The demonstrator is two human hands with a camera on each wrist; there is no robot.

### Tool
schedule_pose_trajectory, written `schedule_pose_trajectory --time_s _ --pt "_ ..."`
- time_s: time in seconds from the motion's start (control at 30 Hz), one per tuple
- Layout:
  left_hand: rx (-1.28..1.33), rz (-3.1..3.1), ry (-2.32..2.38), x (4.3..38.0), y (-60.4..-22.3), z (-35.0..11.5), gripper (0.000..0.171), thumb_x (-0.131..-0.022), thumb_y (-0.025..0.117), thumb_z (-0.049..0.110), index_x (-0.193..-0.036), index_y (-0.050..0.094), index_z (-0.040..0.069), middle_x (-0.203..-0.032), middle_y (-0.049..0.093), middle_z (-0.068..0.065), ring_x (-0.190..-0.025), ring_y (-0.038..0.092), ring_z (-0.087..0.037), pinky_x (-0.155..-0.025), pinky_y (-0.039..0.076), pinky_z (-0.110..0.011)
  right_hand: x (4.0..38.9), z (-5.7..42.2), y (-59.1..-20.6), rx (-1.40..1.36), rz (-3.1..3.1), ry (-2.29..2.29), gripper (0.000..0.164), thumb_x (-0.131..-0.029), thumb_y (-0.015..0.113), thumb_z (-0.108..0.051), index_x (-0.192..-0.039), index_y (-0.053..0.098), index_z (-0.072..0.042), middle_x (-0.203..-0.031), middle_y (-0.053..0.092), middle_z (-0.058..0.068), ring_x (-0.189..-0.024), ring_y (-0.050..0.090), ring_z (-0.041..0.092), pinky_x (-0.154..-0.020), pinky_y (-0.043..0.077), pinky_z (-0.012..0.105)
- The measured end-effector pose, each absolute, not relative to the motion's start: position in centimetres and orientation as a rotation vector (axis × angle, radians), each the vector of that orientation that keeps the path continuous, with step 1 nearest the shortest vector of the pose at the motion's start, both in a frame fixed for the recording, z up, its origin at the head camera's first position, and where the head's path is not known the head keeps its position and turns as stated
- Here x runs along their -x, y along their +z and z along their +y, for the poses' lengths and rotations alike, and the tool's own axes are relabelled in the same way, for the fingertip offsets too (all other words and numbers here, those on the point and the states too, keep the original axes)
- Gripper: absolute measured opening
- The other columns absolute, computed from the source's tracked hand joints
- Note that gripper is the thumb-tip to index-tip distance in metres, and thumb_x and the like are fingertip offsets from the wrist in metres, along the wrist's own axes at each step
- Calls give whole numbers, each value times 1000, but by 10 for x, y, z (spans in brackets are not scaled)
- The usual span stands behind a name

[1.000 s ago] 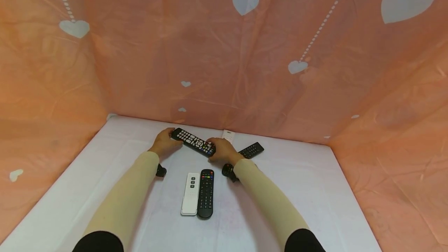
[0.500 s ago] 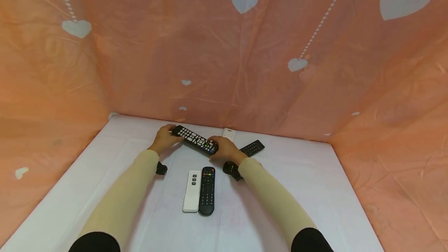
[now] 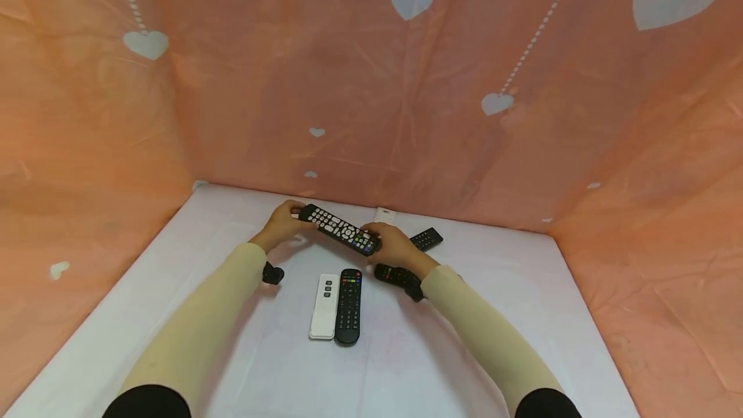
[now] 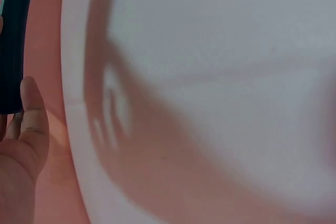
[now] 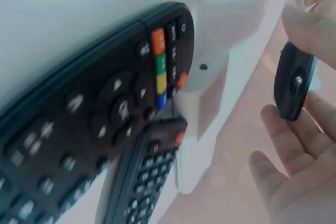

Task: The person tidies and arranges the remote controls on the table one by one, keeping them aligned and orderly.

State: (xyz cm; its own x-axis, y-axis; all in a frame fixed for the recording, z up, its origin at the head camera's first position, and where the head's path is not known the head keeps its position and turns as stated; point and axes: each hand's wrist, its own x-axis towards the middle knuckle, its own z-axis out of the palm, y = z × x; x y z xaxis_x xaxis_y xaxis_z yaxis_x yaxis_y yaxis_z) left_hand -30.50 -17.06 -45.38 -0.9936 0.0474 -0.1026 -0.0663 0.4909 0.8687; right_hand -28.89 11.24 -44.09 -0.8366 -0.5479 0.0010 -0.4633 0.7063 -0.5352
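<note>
Overall, on the white desk, I see the left hand and right hand nearly closed, pinching opposite ends of the white-buttoned remote, raised near the back. I judge this a handling step; the next move calls for both hands moving together, clear of the black remote beside the white remote.

held remote above table, two remotes before it, side by side

There were four black remotes, one white remote, one partly hidden white item, two hands.
</note>
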Motion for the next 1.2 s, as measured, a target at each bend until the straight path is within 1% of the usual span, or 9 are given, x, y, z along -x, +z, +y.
schedule_pose_trajectory --time_s 0.27,0.37,0.43,0.5,0.6,0.77,0.93,1.07,1.2 --pt "-56 2599 1498 295 -447 -162 79 -78 80 30 -141 39 6 -141 43 -22 -129 43 -39 -106 38 -51 270 131 -428 839 2782 -826 73 -70 85 -12 -137 53 -11 -131 60 9 -116 58 27 -96 48 43" --pt "-110 2602 1471 291 -446 -161 78 -77 81 31 -140 42 7 -140 45 -22 -128 44 -38 -105 39 -52 264 136 -424 815 2775 -859 71 -70 85 -10 -135 55 -12 -129 60 10 -103 61 24 -88 51 40" --pt "-153 2598 1455 288 -446 -160 77 -76 81 32 -139 43 7 -138 46 -22 -124 49 -38 -103 41 -51 261 140 -422 803 2764 -879 70 -70 85 -9 -134 56 -12 -129 60 10 -91 60 20 -81 52 36" --pt "-184 2585 1455 284 -447 -160 75 -76 81 31 -138 45 8 -135 48 -21 -119 53 -37 -100 44 -50 257 144 -422 788 2753 -894 70 -69 85 -9 -134 57 -13 -129 61 10 -84 59 16 -76 52 32" --pt "-242 2565 1472 277 -449 -159 70 -78 81 28 -135 47 6 -130 51 -21 -112 60 -37 -95 48 -46 253 152 -423 770 2731 -926 70 -70 84 -9 -134 56 -11 -131 59 11 -89 62 16 -78 53 30" --pt "-273 2557 1490 264 -451 -156 64 -78 81 24 -130 51 4 -127 55 -20 -108 62 -33 -90 51 -42 247 165 -424 708 2653 -1072 67 -72 82 -4 -133 54 -4 -128 60 16 -102 68 26 -85 56 32" --pt "-248 2566 1477 254 -452 -152 62 -78 81 23 -128 52 3 -129 54 -20 -103 64 -27 -82 53 -35 245 175 -421 654 2655 -1137 64 -73 80 -4 -131 55 -3 -124 62 17 -102 68 29 -84 56 35" --pt "-263 2566 1505 245 -451 -147 59 -79 80 17 -128 52 2 -129 55 -21 -97 67 -23 -80 53 -32 246 181 -419 649 2688 -1155 61 -73 80 -5 -129 57 -1 -119 64 18 -100 68 29 -81 57 33" --pt "-309 2540 1527 234 -452 -142 56 -79 79 12 -128 55 4 -125 57 -20 -89 67 -17 -77 53 -30 247 187 -421 620 2674 -1215 60 -73 79 -4 -128 58 1 -113 67 19 -97 67 28 -81 56 33"
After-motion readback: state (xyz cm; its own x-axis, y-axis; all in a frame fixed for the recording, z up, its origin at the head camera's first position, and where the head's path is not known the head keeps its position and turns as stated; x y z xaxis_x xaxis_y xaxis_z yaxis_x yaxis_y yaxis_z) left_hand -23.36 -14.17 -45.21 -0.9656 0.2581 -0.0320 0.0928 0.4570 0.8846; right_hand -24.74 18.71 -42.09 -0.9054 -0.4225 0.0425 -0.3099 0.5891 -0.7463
